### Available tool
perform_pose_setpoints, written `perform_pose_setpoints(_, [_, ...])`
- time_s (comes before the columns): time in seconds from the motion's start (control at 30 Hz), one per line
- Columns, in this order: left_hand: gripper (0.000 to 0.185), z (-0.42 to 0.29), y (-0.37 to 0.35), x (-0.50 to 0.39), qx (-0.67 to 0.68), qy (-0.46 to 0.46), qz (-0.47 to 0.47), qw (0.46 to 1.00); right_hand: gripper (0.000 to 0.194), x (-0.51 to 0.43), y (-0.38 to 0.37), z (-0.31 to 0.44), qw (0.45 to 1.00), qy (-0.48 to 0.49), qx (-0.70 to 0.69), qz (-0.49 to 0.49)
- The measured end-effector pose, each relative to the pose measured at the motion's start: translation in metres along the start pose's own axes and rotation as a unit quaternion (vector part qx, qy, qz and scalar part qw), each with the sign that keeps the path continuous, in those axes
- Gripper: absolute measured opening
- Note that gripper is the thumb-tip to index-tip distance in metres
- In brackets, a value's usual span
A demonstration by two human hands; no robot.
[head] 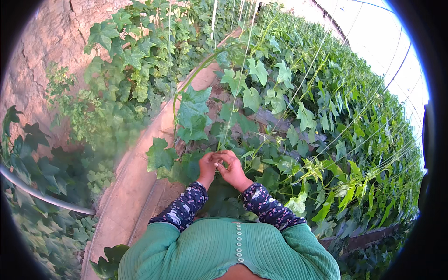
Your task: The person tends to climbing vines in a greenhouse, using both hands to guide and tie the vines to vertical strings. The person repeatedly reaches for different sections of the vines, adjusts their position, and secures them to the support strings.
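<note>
My left hand and my right hand meet in front of my chest, fingers curled together around a climbing vine. Its leafy shoot rises just above my knuckles, alongside a taut white string. The fingers hide the exact spot they grip, and those of my left hand are partly behind the right. Close by on the left, a thick curved stem carries broad lobed leaves. Another large leaf hangs left of my wrists.
Dense vines on slanting strings fill the right side. A narrow earthen path curves along my left. Beyond it stands a cracked earth wall with more vines. A pale curved pipe crosses the lower left.
</note>
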State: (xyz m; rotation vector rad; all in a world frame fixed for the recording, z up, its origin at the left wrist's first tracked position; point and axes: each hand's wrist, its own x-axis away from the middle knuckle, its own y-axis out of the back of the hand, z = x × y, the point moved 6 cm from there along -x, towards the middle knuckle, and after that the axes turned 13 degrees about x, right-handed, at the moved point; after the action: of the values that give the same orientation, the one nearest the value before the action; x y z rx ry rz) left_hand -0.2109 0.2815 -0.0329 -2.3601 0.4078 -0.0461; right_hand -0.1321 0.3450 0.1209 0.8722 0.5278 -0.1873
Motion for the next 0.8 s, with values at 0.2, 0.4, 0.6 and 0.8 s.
perform_pose_setpoints(0.2, [0.026, -0.007, 0.002, -0.002, -0.080, -0.013, 0.057, 0.995, 0.019, 0.012, -0.007, -0.027, 0.994, -0.024, 0.072, -0.079])
perform_pose_setpoints(0.4, [0.016, -0.087, -0.002, 0.012, -0.248, -0.142, 0.095, 0.953, 0.011, 0.024, -0.019, -0.075, 0.904, -0.239, -0.321, -0.153])
perform_pose_setpoints(0.6, [0.011, -0.230, 0.025, 0.001, -0.085, -0.376, -0.105, 0.917, 0.017, 0.029, -0.021, -0.074, 0.933, -0.278, -0.195, -0.120])
perform_pose_setpoints(0.8, [0.021, -0.224, 0.022, -0.070, -0.170, -0.126, 0.031, 0.977, 0.016, -0.011, -0.047, 0.011, 0.968, -0.146, -0.173, 0.107])
